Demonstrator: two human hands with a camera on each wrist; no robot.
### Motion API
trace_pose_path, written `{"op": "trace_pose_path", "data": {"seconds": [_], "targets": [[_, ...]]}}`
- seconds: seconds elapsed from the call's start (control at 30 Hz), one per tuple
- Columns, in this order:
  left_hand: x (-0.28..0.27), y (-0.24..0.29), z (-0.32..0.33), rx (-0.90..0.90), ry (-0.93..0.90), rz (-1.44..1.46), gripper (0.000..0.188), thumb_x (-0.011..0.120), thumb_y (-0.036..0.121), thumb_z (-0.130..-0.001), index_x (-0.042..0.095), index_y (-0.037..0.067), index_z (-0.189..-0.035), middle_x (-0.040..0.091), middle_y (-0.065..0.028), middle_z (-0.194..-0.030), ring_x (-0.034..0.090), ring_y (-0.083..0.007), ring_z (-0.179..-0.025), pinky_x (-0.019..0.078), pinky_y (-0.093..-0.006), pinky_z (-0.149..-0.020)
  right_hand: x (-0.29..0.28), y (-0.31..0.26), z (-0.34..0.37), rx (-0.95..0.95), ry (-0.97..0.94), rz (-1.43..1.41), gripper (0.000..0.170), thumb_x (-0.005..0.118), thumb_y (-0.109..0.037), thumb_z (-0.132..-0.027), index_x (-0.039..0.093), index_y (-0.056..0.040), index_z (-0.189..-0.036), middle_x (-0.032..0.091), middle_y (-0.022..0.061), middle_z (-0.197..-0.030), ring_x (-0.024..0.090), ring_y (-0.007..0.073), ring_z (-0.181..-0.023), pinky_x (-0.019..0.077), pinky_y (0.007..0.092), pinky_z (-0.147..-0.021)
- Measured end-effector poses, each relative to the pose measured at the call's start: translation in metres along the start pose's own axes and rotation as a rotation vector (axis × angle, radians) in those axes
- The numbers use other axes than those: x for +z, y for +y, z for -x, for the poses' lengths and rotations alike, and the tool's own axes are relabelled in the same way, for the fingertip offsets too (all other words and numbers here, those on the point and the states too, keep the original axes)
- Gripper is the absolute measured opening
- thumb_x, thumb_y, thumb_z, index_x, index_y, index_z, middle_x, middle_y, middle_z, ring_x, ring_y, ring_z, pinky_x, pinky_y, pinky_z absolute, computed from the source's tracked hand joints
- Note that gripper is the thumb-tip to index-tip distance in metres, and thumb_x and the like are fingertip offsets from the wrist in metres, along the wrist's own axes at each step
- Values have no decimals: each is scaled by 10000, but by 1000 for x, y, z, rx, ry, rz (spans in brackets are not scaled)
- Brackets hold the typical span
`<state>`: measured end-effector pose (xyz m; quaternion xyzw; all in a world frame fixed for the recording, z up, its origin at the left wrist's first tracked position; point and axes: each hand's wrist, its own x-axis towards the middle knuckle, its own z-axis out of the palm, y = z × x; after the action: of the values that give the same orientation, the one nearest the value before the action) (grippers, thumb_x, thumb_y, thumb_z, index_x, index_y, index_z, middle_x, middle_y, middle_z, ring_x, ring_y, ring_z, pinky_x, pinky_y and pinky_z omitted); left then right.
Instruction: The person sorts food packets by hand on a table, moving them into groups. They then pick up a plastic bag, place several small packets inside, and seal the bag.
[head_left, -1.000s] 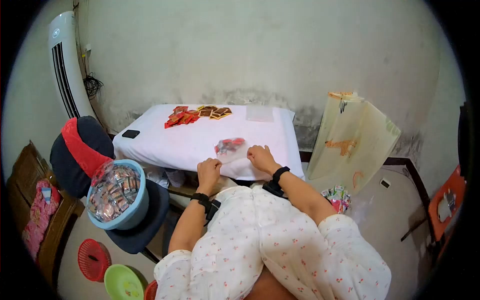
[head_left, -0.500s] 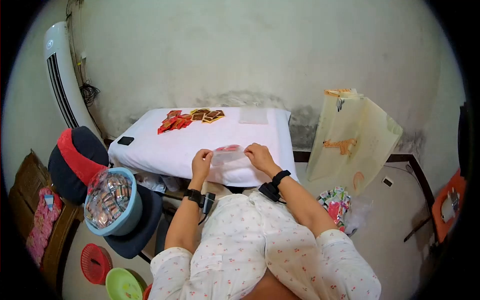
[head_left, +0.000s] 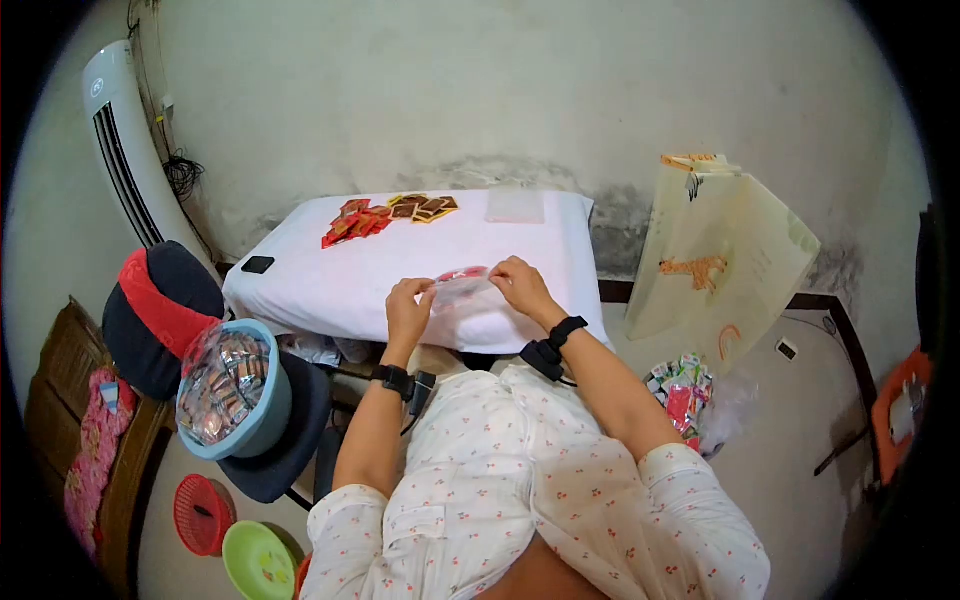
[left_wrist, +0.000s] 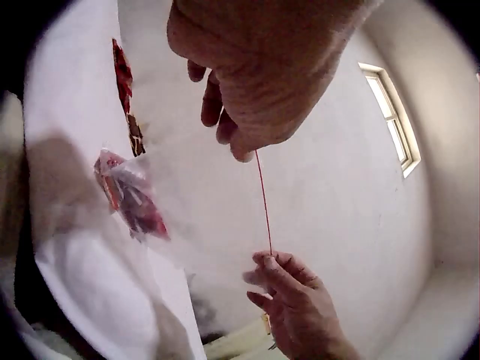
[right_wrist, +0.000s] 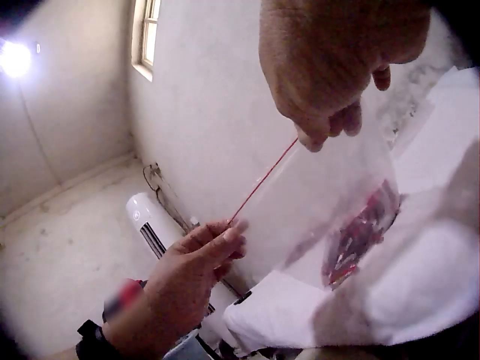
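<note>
Between the two hands is a clear zip-lock bag [head_left: 460, 291] with a thin red line along its top edge. Reddish packets [right_wrist: 361, 232] sit low inside it, over the white-covered table. My left hand [head_left: 408, 310] pinches one end of the bag's top edge, thumb against fingers. At the other end, my right hand [head_left: 523, 288] pinches the same edge. The wrist views show the red line [left_wrist: 263, 202] stretched straight from one hand to the other.
Red packets [head_left: 356, 223] and brown-and-yellow packets [head_left: 422, 208] lie at the table's back. Flat clear bags [head_left: 515, 206] lie right of them, a black phone [head_left: 258, 265] at the left. A blue tub [head_left: 275, 405] full of packets stands on a chair [head_left: 300, 455].
The bag's top edge has come up off the table, so the packets inside are seen through the film. Both hands have risen with it and pinch its ends.
</note>
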<state>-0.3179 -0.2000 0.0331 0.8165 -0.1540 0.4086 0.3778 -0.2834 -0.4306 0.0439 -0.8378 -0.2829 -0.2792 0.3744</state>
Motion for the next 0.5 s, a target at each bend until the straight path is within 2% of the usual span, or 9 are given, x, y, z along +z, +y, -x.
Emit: {"op": "trace_pose_path", "data": {"seconds": [0.13,0.27,0.33,0.37,0.43,0.5], "targets": [[-2,6,-5,-53,-53,-35,64,660,107,-744,665,55,-780,628,-87,-771,582,-250,-747,459,-363,-703,-3,2,-1,0,-6,6,115,607,-169,-789,653,-64,-797,599,130,-811,586,309,-792,472,402,-702],[-3,-2,-6,-70,-53,-25,66,659,123,-742,673,60,-756,629,-88,-747,578,-250,-729,456,-364,-686,-2,14,1,30,20,-4,114,614,-169,-785,652,-63,-798,603,127,-817,587,304,-806,474,393,-709],[-6,-6,-5,-74,-33,-35,73,659,130,-742,674,60,-754,629,-90,-747,579,-250,-727,456,-363,-681,-3,17,1,120,25,-25,117,622,-173,-786,648,-59,-792,600,124,-808,590,288,-798,475,377,-709],[-8,-6,-5,-78,-48,-69,85,664,129,-748,680,49,-773,634,-94,-756,586,-231,-722,464,-339,-680,-3,19,1,117,27,-27,117,622,-173,-786,648,-59,-792,600,124,-808,590,288,-798,475,377,-709],[-10,-6,-6,-77,-60,-105,99,669,129,-754,686,39,-792,638,-99,-765,594,-212,-717,472,-315,-679,-2,21,0,167,25,-137,112,631,-141,-795,648,-39,-836,600,95,-814,576,220,-757,469,322,-710],[-10,-8,-6,-96,-41,-55,89,665,135,-740,680,49,-759,630,-95,-752,583,-251,-699,462,-357,-658,4,27,-2,189,19,-192,123,633,-142,-798,650,-32,-851,611,88,-814,577,201,-759,468,314,-714]]}}
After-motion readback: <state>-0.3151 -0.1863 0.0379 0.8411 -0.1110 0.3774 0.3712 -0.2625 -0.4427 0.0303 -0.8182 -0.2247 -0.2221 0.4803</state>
